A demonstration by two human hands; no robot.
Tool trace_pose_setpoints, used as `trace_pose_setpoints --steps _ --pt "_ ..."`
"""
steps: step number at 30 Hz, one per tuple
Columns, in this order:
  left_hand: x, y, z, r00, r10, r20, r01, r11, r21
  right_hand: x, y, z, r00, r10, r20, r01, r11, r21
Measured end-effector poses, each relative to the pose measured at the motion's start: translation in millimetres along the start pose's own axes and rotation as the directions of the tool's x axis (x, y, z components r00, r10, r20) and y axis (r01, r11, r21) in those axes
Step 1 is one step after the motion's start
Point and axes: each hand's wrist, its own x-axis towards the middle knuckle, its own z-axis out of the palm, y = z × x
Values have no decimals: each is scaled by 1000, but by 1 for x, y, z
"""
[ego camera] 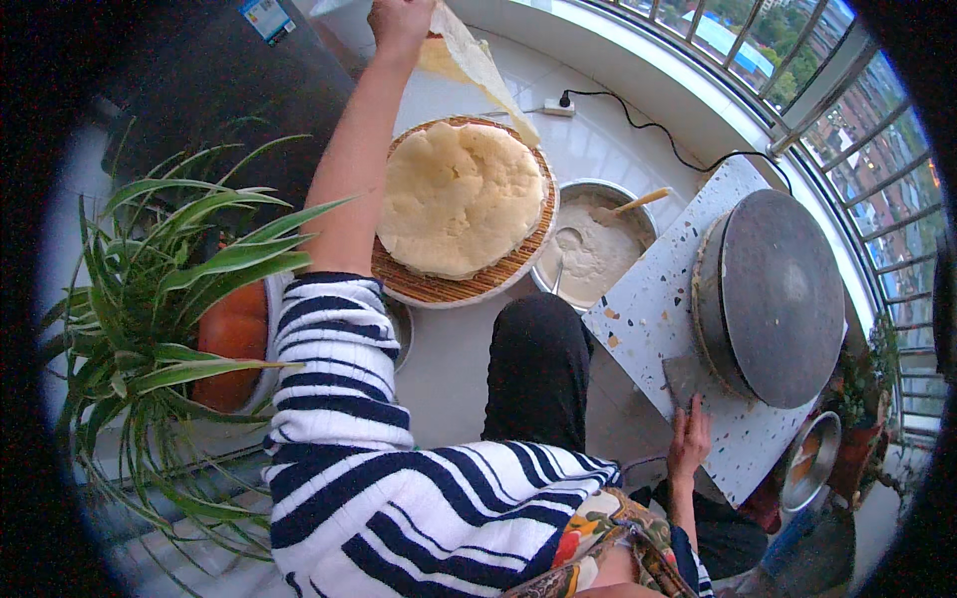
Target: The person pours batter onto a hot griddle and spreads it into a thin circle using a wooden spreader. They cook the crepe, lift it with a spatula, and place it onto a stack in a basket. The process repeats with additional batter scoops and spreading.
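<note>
My left hand point(401, 24), raised at the top, grips the edge of a thin, pale cloth or sheet point(475, 63). Its lower tip hangs at the rim of a round woven reed tray point(478, 288), on which a stack of thin flatbreads or pancakes point(460, 198) lies. My right hand point(689, 441) is at the near edge of a speckled terrazzo slab point(635, 321), fingertips by a flat scraper point(691, 381). Whether it holds the scraper cannot be told. A round griddle point(783, 299) stands on the slab. Between tray and slab is a metal basin point(650, 213) of batter point(598, 247) with a ladle and a wooden handle.
A potted spider plant point(187, 276) stands at the left, near a dark appliance or cabinet point(247, 97). A black cord point(658, 131) runs from a white socket block point(559, 108) along the window wall. A metal bowl point(811, 461) sits beyond the slab's lower right edge.
</note>
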Motion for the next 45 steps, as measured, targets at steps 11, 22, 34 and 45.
trace_pose_setpoints --steps 11,22,34,45 --pt "-47 162 -52 774 99 625 -36 993 -112 79 -58 -44 989 -111 -96 124 982 142" --pt "-93 222 -81 542 154 826 -183 981 -63 336 -174 -8 761 -465 453 -463 100 881" --pt "-82 151 -101 705 49 708 18 996 -87 345 -204 -59 716 -555 423 -413 151 898" --pt "-34 68 -77 858 213 468 -21 924 -382 381 -284 -131 755 -434 492 -422 253 871"
